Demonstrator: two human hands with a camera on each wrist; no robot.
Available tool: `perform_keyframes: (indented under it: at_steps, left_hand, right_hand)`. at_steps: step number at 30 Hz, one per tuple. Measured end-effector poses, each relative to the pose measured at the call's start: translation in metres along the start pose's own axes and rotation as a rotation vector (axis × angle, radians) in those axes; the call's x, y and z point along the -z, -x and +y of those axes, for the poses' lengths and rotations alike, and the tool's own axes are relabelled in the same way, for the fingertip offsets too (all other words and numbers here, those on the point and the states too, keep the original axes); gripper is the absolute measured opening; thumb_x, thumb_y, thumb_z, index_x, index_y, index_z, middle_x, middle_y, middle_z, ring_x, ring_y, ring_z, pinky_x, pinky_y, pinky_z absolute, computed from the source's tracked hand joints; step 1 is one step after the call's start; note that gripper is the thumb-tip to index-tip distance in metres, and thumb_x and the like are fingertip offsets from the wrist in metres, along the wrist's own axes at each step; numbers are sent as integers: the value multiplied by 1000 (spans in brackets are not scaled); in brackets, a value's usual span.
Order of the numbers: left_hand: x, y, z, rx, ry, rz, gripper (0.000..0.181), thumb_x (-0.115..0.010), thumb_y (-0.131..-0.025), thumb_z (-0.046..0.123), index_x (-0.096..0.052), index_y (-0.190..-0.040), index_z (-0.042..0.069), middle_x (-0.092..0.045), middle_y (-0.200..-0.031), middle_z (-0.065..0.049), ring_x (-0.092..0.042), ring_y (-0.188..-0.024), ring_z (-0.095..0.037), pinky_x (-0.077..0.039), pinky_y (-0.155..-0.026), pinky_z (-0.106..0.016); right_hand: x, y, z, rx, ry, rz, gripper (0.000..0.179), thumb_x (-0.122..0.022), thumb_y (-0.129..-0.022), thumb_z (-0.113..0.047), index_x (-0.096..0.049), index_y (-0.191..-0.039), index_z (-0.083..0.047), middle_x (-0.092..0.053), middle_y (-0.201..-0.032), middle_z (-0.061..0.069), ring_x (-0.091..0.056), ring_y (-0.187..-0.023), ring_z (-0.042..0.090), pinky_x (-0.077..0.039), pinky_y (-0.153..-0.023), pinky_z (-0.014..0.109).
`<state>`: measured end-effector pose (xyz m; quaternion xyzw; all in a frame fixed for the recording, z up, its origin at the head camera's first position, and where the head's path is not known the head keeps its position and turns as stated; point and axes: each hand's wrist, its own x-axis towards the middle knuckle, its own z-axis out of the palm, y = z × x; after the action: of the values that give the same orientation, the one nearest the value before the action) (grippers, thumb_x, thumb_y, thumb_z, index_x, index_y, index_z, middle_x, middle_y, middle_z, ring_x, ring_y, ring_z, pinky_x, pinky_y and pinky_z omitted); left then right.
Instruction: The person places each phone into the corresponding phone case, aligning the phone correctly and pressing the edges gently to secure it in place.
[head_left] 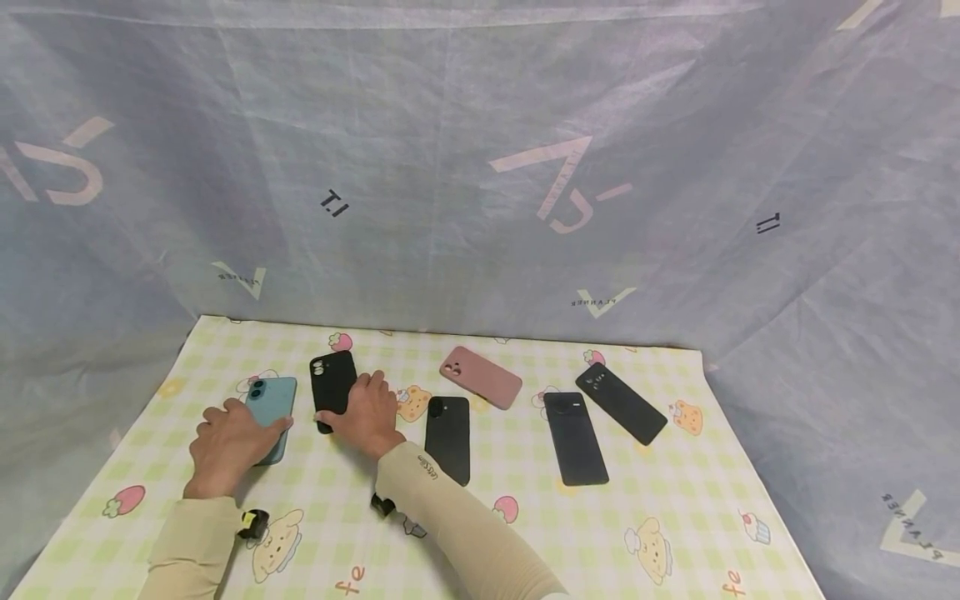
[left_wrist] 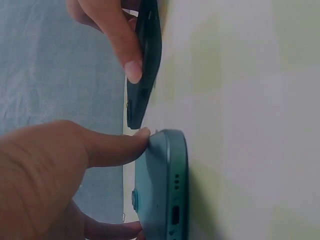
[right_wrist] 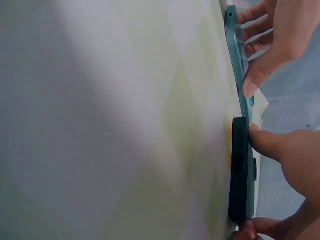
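At the left of the surface (head_left: 645, 517), the left grip (head_left: 228, 442) pinched the teal phone (head_left: 272, 404) and the right grip (head_left: 369, 417) the black case (head_left: 332, 383), each spread to its width. Both seemed light, the phone stiff, slippery, best held by long edges; camera ends pointed far, long axes near-to-far.

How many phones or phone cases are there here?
6: teal one gripped by left hand, black one by right hand, another beside right sleeve, pink one behind it, two dark ones farther right.
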<state>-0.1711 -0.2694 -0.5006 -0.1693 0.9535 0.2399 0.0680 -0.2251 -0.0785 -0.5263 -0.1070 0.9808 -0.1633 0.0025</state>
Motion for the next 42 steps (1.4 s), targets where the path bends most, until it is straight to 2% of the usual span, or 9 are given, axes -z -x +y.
perform_keyframes:
  at_steps: [8, 18, 22, 28, 31, 35, 39, 42]
  left_hand:
    - [2, -3, 1, 7, 0, 4, 90, -69, -99, 51, -36, -125, -29, -38, -113, -52, -46, -110, -72, -45, -84, -73]
    - [0, -4, -5, -6, 14, 34, 94, -73, -96, 54, -43, -124, -30, -42, -107, -47, -52, -102, -68, -48, -76, -69]
    - [0, -4, -6, -26, 35, 64, 91, -77, -93, 51, -48, -125, -29, -44, -104, -44, -56, -96, -64, -50, -71, -67]
    - [-2, -4, -9, -65, 53, 111, 87, -80, -92, 48, -51, -122, -28, -46, -101, -42, -59, -86, -57, -51, -64, -62]
    - [-1, -3, -9, -61, 58, 109, 85, -77, -96, 45, -51, -131, -27, -46, -108, -45, -59, -91, -59, -51, -68, -63]
    - [1, -2, -11, -66, 70, 98, 83, -73, -101, 39, -45, -142, -26, -45, -124, -52, -55, -106, -65, -50, -81, -69]
    - [4, -2, -12, -75, 89, 92, 79, -71, -102, 36, -44, -146, -25, -46, -135, -51, -52, -117, -66, -48, -90, -71]
    - [6, -1, -12, -71, 102, 71, 80, -70, -103, 35, -41, -149, -24, -46, -140, -50, -52, -120, -65, -48, -92, -71]
  right_hand:
    - [0, -1, -2, -24, -60, 8, 79, -79, -88, -69, -57, -130, -6, -55, -112, 8, -55, -92, 16, -53, -78, 29]
    - [1, 0, -3, -40, -124, -7, 92, -82, -86, -67, -51, -148, -6, -71, -120, 8, -67, -109, 20, -58, -88, 34]
    - [-1, 0, -2, -43, -123, -2, 96, -82, -85, -69, -51, -149, -5, -71, -119, 8, -68, -109, 20, -58, -88, 33]
    - [0, 1, 0, -34, -138, 14, 87, -84, -84, -67, -57, -140, -7, -71, -106, 7, -69, -97, 20, -58, -79, 33]
    - [0, 1, 1, -39, -157, 17, 83, -85, -86, -64, -58, -139, -7, -71, -103, 7, -69, -93, 19, -57, -76, 32]
    - [0, 0, 3, -59, -207, 28, 77, -85, -88, -59, -58, -138, -7, -71, -101, 8, -70, -90, 20, -57, -73, 32]
    - [1, 1, 3, -75, -279, 26, 68, -86, -91, -52, -58, -135, -8, -72, -102, 8, -71, -89, 21, -57, -71, 33]
    - [2, 3, 3, -86, -334, 11, 63, -85, -93, -47, -58, -135, -9, -72, -106, 8, -70, -93, 20, -57, -75, 33]
